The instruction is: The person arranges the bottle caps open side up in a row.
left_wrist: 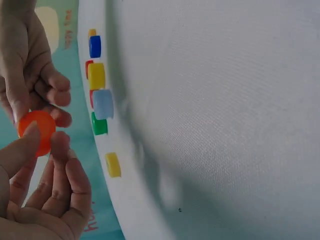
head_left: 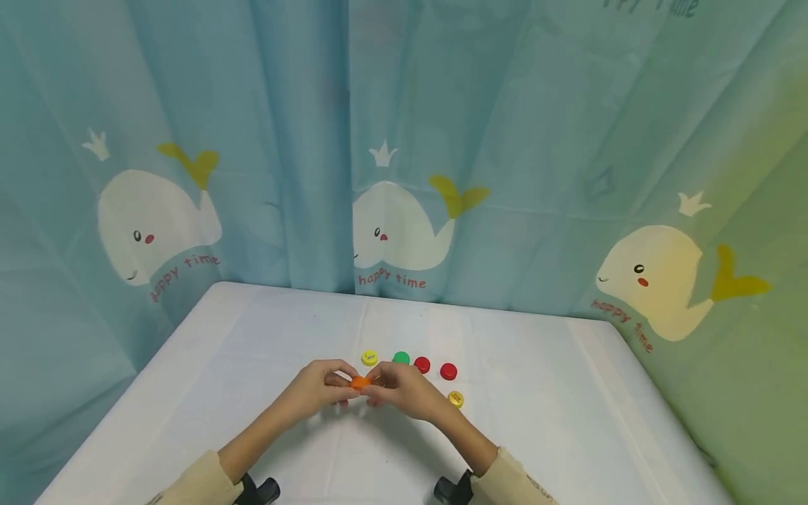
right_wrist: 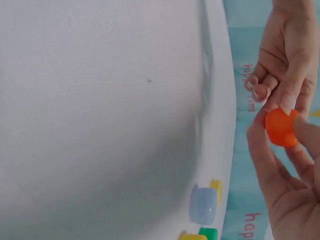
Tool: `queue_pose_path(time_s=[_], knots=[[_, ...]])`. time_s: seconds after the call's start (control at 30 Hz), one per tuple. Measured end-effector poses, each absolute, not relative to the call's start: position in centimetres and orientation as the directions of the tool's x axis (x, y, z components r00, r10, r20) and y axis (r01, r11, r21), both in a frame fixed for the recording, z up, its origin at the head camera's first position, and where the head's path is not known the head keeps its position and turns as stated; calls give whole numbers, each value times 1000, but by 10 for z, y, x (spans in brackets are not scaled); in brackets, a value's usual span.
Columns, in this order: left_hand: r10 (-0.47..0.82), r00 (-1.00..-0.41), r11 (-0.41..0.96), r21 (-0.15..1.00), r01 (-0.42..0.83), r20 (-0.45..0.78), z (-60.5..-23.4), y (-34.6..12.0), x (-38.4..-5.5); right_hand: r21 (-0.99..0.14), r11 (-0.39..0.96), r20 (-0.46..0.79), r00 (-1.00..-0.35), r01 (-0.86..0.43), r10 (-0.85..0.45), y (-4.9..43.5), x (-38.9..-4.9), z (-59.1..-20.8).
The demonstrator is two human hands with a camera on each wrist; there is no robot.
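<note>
Both hands meet above the white table, with a small orange round cap-like piece [head_left: 360,383] between them. My left hand [head_left: 315,387] pinches one side of it, the thumb lying on its face in the left wrist view. From the other side my right hand [head_left: 409,391] pinches the same orange piece [right_wrist: 281,128] between thumb and fingers. The remaining fingers of both hands are loosely bent. Just beyond the hands lie a yellow cap [head_left: 369,358], a green cap [head_left: 400,358] and two red caps [head_left: 448,371]; another yellow cap [head_left: 456,399] is by the right wrist.
The left wrist view also shows a blue cap [left_wrist: 95,46], a light blue cap [left_wrist: 103,104] and a further yellow cap [left_wrist: 96,76] on the white table [head_left: 536,421]. A blue-green curtain [head_left: 303,175] with printed whales hangs behind the table.
</note>
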State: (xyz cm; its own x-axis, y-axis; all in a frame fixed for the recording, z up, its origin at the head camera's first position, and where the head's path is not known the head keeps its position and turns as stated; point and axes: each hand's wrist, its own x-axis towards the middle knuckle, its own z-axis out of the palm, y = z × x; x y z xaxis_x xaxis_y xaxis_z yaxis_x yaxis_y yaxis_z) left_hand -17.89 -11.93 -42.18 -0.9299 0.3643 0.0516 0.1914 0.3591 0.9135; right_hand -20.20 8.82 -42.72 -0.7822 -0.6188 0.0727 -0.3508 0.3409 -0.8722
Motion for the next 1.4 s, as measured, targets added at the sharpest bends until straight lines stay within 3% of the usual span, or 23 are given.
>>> queue_pose_path(time_s=[0.13,0.4,0.67,0.93,1.4], knots=[[389,-916,356,901,246,97,-424,-119,-173,-931,265,24,-770,-249,-638,93,-197,-429],[436,-886,340,883,322,155,-427,-120,-165,-899,283,80,-760,-335,-645,100,-189,-430],[403,-895,445,815,372,189,-424,-118,-160,-798,362,132,-725,-482,-676,101,-185,-428],[407,-892,500,770,396,195,-433,-116,-161,-740,466,61,-739,-484,-671,98,-184,-430],[521,-844,521,738,430,124,-451,-115,-161,-508,636,-49,-718,-581,-694,82,-181,-439]])
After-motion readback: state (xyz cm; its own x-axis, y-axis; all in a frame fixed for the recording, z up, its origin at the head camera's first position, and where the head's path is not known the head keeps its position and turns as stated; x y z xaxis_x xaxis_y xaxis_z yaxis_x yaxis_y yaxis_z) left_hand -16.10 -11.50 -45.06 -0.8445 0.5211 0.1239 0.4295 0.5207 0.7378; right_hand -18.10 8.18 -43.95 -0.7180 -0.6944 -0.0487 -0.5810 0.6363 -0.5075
